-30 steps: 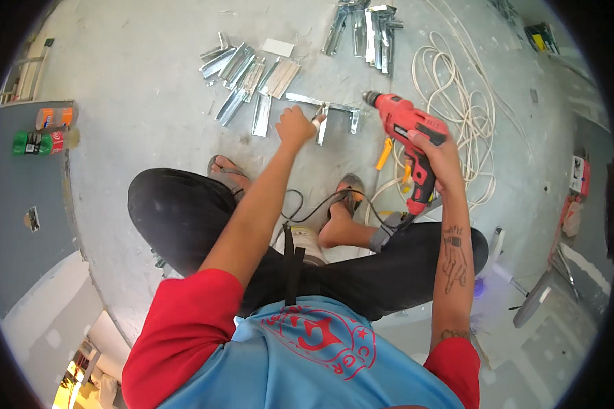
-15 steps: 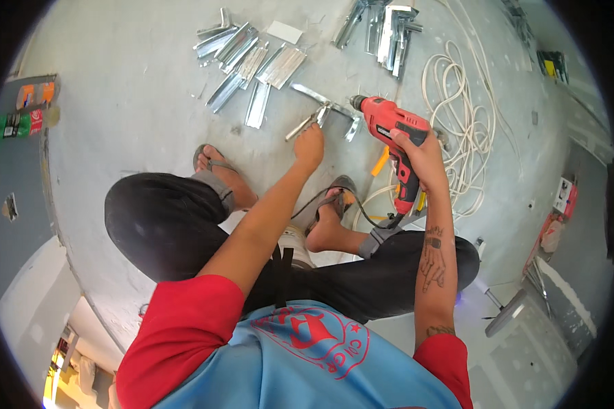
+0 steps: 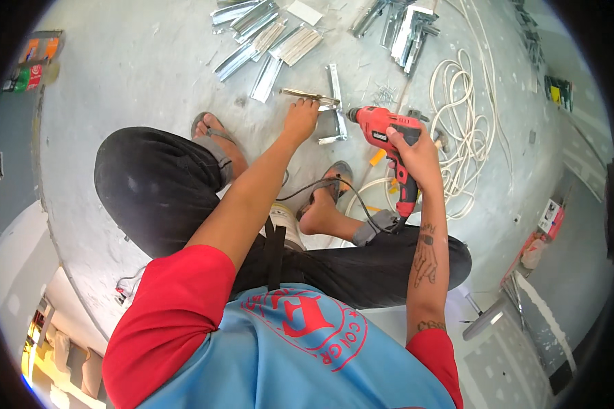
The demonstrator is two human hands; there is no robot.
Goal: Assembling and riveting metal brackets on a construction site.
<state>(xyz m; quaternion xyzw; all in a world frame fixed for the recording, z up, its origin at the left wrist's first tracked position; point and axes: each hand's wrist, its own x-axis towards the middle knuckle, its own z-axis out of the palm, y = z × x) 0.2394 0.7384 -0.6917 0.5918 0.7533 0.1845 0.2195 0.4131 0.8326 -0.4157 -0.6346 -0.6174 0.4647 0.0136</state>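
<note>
We curl our right hand [image 3: 419, 160] snugly round the red power drill [image 3: 382, 121] with its white-lettered label [image 3: 380, 135], our left hand [image 3: 301, 121] closes on pliers [image 3: 310, 96], and red letters [image 3: 303, 320] mark our blue shirt [image 3: 286, 371]

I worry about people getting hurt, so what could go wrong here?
The red drill in the right hand might slip and hurt the left hand, which is close to its front end. The black cord looping beside the right foot could snag. Edges of the metal piece might scratch either bare hand.
</note>
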